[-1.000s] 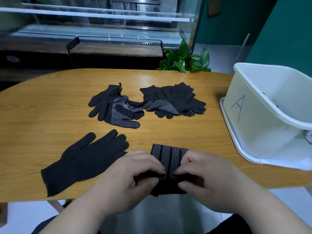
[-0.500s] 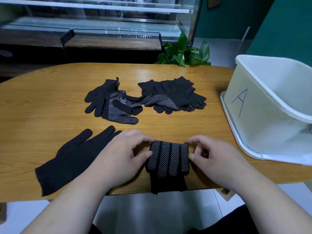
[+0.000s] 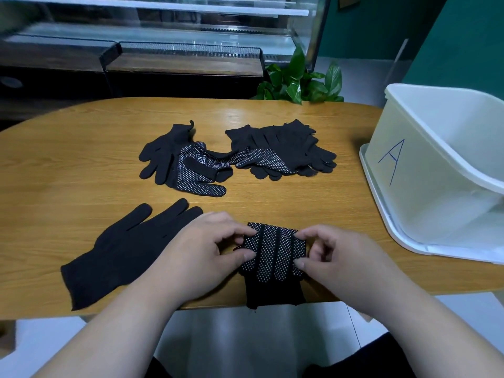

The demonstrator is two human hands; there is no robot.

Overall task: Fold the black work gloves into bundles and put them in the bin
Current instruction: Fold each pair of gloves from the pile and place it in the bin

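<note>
Pinching the folded glove (image 3: 274, 255) at six o'clock, left hand (image 3: 201, 249) and right hand (image 3: 346, 259) clamp fingers (image 3: 240, 233) on it. Bin (image 3: 436, 192) stands at three o'clock.

Black, white-dotted folded glove (image 3: 274, 255); plain black glove (image 3: 131, 252); white bin (image 3: 436, 208) with blue letter A (image 3: 393, 159); honey-brown wood-grain tabletop (image 3: 68, 165).

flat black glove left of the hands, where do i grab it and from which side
Best take the flat glove by its cuff, coming from the near edge of the table. The cuff is its wide, straight end and lies closest to that edge, fingers pointing away. The left hand is nearest, but both it and the right hand pinch the folded glove.
</note>
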